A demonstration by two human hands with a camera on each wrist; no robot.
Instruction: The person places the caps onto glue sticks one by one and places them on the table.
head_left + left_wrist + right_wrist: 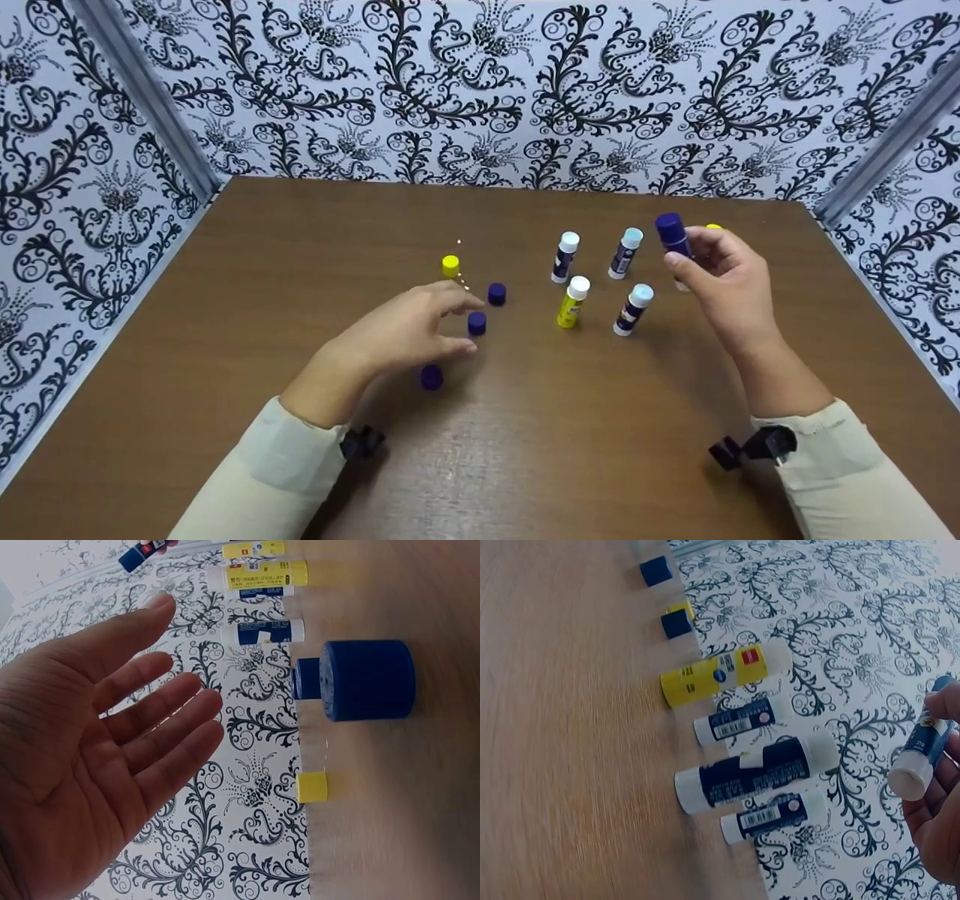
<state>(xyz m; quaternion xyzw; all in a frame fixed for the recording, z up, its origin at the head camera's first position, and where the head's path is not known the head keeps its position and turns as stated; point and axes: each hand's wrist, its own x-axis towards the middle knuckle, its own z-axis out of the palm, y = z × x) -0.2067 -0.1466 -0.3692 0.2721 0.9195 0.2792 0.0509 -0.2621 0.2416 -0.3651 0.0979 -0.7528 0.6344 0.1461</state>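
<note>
My right hand (739,289) grips a blue glue stick with its blue cap (670,227) on, raised over the table's right side; its white base (910,775) points at the camera in the right wrist view. My left hand (401,326) hovers with parted, relaxed fingers and holds nothing; its palm (75,750) shows in the left wrist view. Beside its fingertips stands a blue cap (477,324), with another blue cap (496,294) just beyond and a third (431,377) below the hand. A yellow cap (450,265) sits behind the hand.
Between the hands stand a yellow glue stick (571,304) and three blue ones without coloured caps (565,259) (625,255) (633,310). Part of a yellow thing (714,226) shows behind my right hand. A patterned wall (480,90) borders the brown table (300,225).
</note>
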